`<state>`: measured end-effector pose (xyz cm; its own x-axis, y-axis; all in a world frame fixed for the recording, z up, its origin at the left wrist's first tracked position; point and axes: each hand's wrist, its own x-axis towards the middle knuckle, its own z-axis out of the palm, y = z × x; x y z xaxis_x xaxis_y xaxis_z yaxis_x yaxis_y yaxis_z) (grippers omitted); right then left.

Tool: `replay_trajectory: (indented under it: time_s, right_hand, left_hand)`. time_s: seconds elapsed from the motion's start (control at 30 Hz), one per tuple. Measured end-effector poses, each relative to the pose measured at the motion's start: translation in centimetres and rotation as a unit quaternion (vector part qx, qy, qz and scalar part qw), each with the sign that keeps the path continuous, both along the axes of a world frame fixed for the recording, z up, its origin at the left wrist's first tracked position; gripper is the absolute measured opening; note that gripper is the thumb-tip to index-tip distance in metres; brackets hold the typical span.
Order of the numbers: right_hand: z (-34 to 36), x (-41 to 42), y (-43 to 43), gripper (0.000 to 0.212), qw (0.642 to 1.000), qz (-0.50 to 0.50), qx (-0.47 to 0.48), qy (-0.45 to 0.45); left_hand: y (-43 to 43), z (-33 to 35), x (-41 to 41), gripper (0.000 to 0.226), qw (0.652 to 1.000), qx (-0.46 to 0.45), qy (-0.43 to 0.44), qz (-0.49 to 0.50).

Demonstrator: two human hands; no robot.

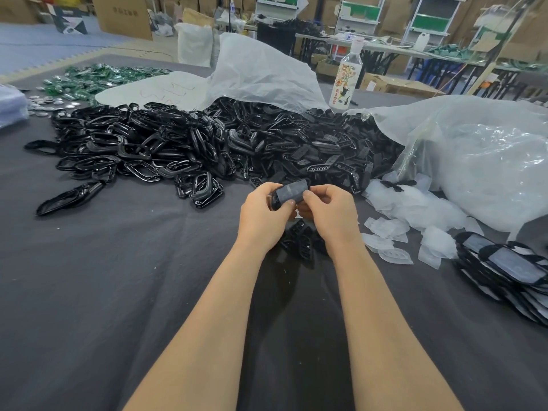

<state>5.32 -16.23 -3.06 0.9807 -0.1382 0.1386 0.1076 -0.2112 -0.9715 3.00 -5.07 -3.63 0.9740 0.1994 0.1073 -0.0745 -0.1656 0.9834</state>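
Left hand (261, 216) and right hand (329, 210) both pinch black plastic part (289, 192), fingers curled round it, above desk (118, 277); black parts pile (184, 143) beyond.

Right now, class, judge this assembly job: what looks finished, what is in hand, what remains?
Done: a stack of black shells fitted with translucent inserts lies at the right. In hand: the left hand and right hand both pinch one black plastic shell. Left: a large heap of loose black plastic frames and scattered translucent pads, so most probably remains.
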Motion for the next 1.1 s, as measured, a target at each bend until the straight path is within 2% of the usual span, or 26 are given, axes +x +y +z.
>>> replay_trajectory:
  time_s: [0.13, 0.33, 0.5, 0.87, 1.1]
  right_hand:
    - [0.21, -0.11, -0.23, 0.016, 0.999, 0.034, -0.01, 0.012]
    - [0.22, 0.01, -0.48, 0.012, 0.997, 0.023, 0.057, 0.039]
    - [0.23, -0.11, -0.55, 0.02, 0.998, 0.022, 0.045, 0.025]
    - [-0.02, 0.1, -0.72, 0.004, 0.999, -0.011, 0.027, 0.021]
    - [0.17, 0.13, -0.81, 0.004, 0.999, -0.03, 0.024, 0.015]
  left_hand:
    - [0.28, -0.16, 0.15, 0.029, 0.999, -0.035, 0.008, -0.017]
    - [0.05, -0.24, 0.18, 0.032, 0.998, -0.057, 0.013, -0.033]
    - [0.15, -0.28, -0.01, 0.03, 0.998, -0.047, 0.023, -0.026]
    - [0.09, -0.19, 0.17, 0.024, 0.997, -0.062, 0.04, -0.028]
    - [0.11, -0.3, 0.25, 0.011, 0.996, -0.076, 0.024, -0.03]
